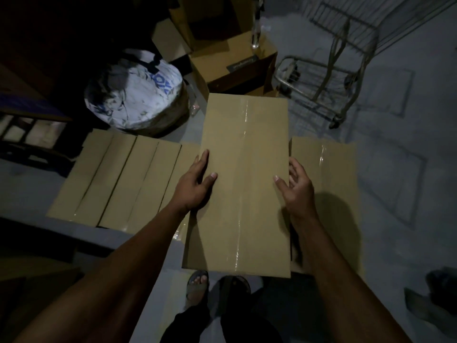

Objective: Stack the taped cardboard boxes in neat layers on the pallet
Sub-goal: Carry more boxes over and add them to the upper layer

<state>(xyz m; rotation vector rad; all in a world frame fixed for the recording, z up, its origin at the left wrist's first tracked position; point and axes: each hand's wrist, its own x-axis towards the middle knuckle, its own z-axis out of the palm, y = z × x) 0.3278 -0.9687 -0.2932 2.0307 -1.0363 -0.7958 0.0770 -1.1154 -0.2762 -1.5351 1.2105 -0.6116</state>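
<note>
Box (243,184) sits between both hands, long axis running straight away from the person. Left grip (195,184) and right grip (296,184) clasp its 2 long edges, above the lower boxes (118,179).

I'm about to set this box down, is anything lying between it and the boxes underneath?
Nothing visible. The box, held by the left hand and right hand, hides the spot beneath; the neighboring boxes show bare tops.

Bare forearms (138,246), dark trousers (188,328), sandals (196,285)
</note>
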